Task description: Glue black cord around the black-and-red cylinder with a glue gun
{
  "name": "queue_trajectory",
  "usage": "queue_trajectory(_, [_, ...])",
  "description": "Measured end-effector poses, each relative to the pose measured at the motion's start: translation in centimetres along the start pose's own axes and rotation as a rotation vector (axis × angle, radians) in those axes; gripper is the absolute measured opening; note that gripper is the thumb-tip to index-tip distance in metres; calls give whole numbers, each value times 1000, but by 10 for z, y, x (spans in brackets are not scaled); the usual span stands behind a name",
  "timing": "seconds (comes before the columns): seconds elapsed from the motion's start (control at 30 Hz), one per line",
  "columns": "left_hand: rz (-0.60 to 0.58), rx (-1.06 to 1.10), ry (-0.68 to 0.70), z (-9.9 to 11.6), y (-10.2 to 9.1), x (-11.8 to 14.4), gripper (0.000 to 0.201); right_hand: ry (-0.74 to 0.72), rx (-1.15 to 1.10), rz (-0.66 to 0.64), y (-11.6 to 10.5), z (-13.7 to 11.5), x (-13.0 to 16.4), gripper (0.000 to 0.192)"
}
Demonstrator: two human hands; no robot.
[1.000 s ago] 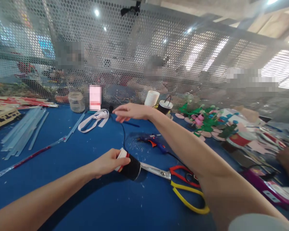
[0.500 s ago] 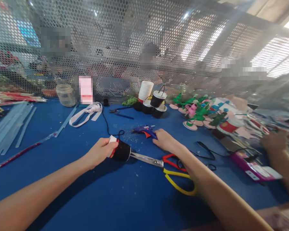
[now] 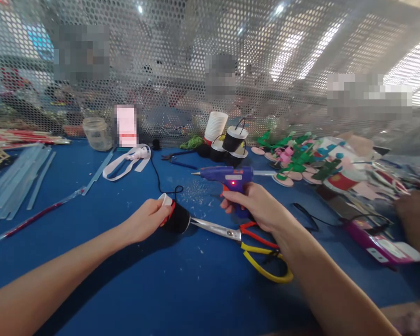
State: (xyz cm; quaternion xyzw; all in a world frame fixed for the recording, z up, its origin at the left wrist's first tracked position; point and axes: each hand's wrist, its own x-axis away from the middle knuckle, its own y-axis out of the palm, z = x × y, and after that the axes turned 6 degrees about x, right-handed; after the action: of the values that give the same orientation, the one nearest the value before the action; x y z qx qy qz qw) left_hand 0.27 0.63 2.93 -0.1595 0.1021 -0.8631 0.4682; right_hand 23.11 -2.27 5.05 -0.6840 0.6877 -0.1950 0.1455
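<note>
My left hand (image 3: 150, 218) is closed round the white rim of a paper cup (image 3: 179, 218) wrapped in black yarn, with a bit of red at the fingers. The cup lies tilted, its base pointing right. A loose black strand (image 3: 157, 175) runs from it back to a small dark ball. My right hand (image 3: 254, 203) grips a blue hot glue gun (image 3: 227, 174) by its handle, nozzle to the left, a red light lit and a clear glue stick out of its back. Scissors (image 3: 227, 232) with red and yellow handles lie below, tips close to the cup's base.
Glue sticks (image 3: 19, 182) lie at left, near a jar (image 3: 97, 134) and white ribbon (image 3: 121, 164). Pliers (image 3: 178, 161), stacked cups (image 3: 216, 126) and wrapped cups (image 3: 235, 138) stand behind. Green and pink felt pieces (image 3: 297, 161), a purple power strip (image 3: 380, 242) and another person's arm (image 3: 415, 224) are at right.
My right hand has lifted the glue gun off the table, bringing it up and towards me with the nozzle still pointing left. My left hand and the cup have hardly moved.
</note>
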Motion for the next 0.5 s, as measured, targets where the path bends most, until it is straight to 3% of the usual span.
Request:
queue_trajectory(0.2, [-35,-12,15,-1,-2,-1,22,-114,3,-88,16,-8,22,17])
queue_trajectory(0.4, [10,34,-16,-1,-2,-4,24,-12,114,-108,27,-6,35,15])
queue_trajectory(0.5, [8,42,-10,-1,-2,-5,25,-81,156,-95,34,-2,39,17])
